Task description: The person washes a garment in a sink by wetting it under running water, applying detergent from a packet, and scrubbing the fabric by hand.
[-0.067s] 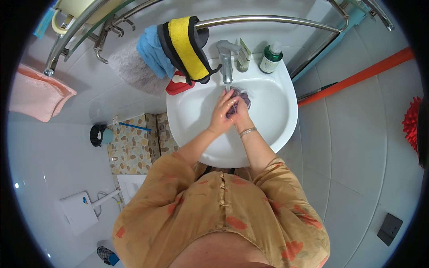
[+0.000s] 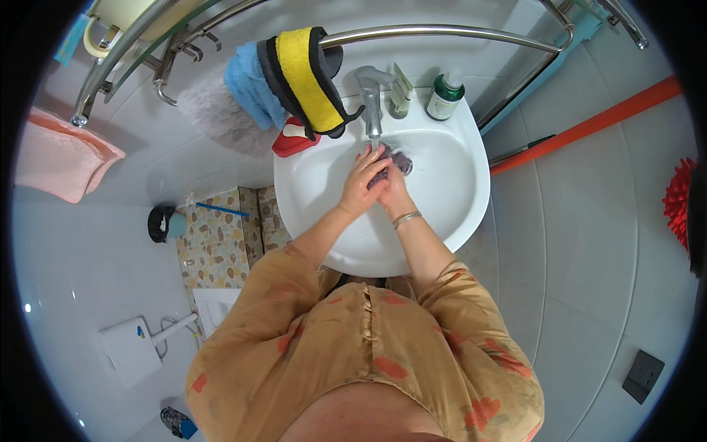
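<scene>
Both of my hands are together over the bowl of a white washbasin (image 2: 456, 191), just below a chrome tap (image 2: 370, 96). My left hand (image 2: 361, 184) and my right hand (image 2: 394, 193) close around a small dark purple cloth (image 2: 400, 160), whose free end sticks out toward the drain. A metal bangle (image 2: 406, 218) sits on my right wrist. Whether water runs from the tap is hard to tell.
A green bottle (image 2: 444, 96) and a small tube (image 2: 401, 92) stand on the basin's back rim, a red soap holder (image 2: 294, 138) at its left. Blue, yellow and black cloths (image 2: 294, 74) hang from a chrome rail (image 2: 442, 31). A pink towel (image 2: 62, 158) hangs left; an orange pole (image 2: 589, 125) leans right.
My hands have shifted slightly against each other around the cloth; nothing else has moved.
</scene>
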A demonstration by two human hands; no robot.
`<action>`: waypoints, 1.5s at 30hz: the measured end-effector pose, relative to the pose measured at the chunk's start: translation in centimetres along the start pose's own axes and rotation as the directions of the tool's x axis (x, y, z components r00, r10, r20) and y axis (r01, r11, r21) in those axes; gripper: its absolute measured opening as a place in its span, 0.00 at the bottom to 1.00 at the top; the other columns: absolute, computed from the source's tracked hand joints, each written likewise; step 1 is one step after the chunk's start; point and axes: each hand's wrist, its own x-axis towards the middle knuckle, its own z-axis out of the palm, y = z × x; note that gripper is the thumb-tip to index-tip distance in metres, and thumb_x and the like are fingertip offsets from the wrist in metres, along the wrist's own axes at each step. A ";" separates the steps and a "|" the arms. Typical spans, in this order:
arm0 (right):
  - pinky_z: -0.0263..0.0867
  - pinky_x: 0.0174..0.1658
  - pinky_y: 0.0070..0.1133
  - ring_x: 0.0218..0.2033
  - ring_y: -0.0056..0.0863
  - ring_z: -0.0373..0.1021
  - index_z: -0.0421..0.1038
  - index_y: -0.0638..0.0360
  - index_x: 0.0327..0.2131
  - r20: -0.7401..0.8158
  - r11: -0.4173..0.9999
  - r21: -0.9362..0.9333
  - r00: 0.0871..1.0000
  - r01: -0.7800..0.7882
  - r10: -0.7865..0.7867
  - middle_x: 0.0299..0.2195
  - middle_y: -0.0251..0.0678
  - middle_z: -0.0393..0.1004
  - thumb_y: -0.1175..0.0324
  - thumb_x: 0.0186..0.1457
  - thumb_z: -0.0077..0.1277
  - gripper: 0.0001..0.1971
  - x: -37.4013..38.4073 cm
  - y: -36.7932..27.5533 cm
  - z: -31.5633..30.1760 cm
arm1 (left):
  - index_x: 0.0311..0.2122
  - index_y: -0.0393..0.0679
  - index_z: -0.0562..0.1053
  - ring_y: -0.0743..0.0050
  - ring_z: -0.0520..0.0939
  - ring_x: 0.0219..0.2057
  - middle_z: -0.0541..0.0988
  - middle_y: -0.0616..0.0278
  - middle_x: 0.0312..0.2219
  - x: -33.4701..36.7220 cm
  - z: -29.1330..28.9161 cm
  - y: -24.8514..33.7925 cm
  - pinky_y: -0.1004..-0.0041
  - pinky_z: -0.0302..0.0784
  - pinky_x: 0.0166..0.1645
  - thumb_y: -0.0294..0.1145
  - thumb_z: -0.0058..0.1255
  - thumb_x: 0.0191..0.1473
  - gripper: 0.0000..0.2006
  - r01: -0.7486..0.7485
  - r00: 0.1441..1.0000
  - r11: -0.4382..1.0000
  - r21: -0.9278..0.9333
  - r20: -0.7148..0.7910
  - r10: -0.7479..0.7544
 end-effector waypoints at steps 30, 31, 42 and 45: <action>0.67 0.41 0.32 0.36 0.36 0.67 0.64 0.61 0.43 -0.035 0.955 0.287 0.997 0.075 -0.068 0.38 0.43 0.68 0.30 0.44 0.34 0.40 -4.2 -4.2 -6.1 | 0.43 0.39 0.67 0.65 0.76 0.36 0.75 0.58 0.35 -0.2 3.7 -9.4 0.67 0.73 0.41 0.33 0.49 0.49 0.17 0.557 0.413 -0.077 -0.827 0.356 -0.838; 0.64 0.45 0.35 0.39 0.38 0.66 0.62 0.59 0.45 -0.065 0.957 0.286 0.997 0.057 -0.040 0.39 0.43 0.67 0.30 0.44 0.34 0.40 -4.5 -3.7 -6.6 | 0.43 0.39 0.67 0.69 0.76 0.34 0.74 0.60 0.34 0.4 3.8 -8.2 0.70 0.72 0.38 0.30 0.51 0.47 0.17 0.523 0.512 0.067 -0.850 0.250 -0.822; 0.67 0.37 0.23 0.30 0.25 0.68 0.60 0.63 0.46 -0.282 0.974 -0.163 0.939 0.155 -0.196 0.29 0.34 0.69 0.70 0.49 0.49 0.20 0.7 3.7 -1.6 | 0.24 0.37 0.74 0.76 0.74 0.23 0.76 0.61 0.21 0.1 3.9 -9.7 0.69 0.70 0.29 0.38 0.56 0.43 0.12 0.815 0.509 0.452 -0.363 0.073 -0.858; 0.68 0.36 0.24 0.33 0.27 0.68 0.65 0.62 0.38 -0.319 0.934 -0.321 0.910 0.160 -0.266 0.31 0.37 0.69 0.66 0.51 0.47 0.13 2.3 1.4 -2.5 | 0.25 0.35 0.74 0.75 0.75 0.21 0.77 0.59 0.20 2.6 4.4 -4.5 0.68 0.70 0.26 0.37 0.54 0.45 0.13 0.863 0.487 0.478 -0.166 0.022 -0.873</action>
